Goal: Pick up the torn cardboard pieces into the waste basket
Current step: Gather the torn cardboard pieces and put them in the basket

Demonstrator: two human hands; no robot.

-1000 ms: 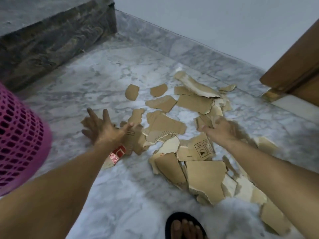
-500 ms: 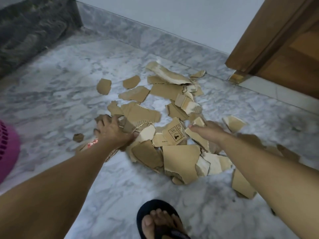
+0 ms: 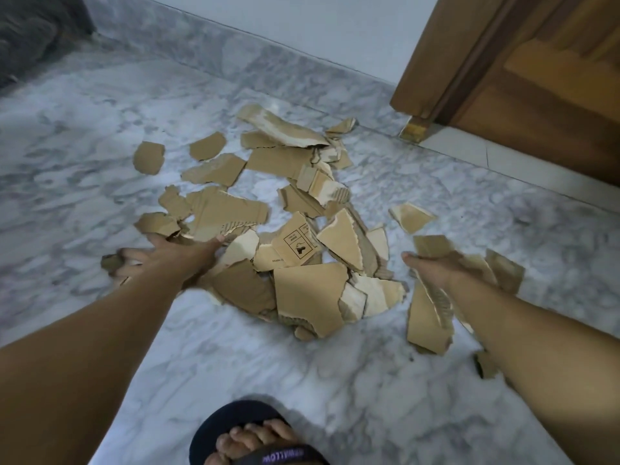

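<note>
Item: torn cardboard pieces [image 3: 295, 236], brown corrugated scraps strewn over the marble floor [image 3: 335, 380], densest at the centre of my view, with loose outliers toward 10 and 11 o'clock and a long strip [image 3: 427, 317] at 4 o'clock. One central scrap carries printed handling symbols [image 3: 297, 245]. Waste basket: not in view, so its bearing cannot be stated. Left hand [image 3: 167, 255]: at 9 o'clock of the pile, palm down, fingers splayed and flat over the scraps at the heap's edge, thumb tip touching a large piece [image 3: 228, 213]; unclenched, pressing rather than gripping, as far as I can judge. Right hand [image 3: 436, 266]: at 3 o'clock, blurred, fingers curled over a scrap [image 3: 432, 245]; whether I actually have it pinched I cannot tell. Both forearms reach forward and down, roughly symmetrical about the pile. Handling note: the step appears to be gathering; best done by sweeping both hands inward to bunch the scraps into one stack, then clamping from both sides so small bits do not slip out. Adjacent: wooden door [image 3: 536, 78] at 1 o'clock; sandalled foot [image 3: 255, 437] at 6 o'clock.
</note>
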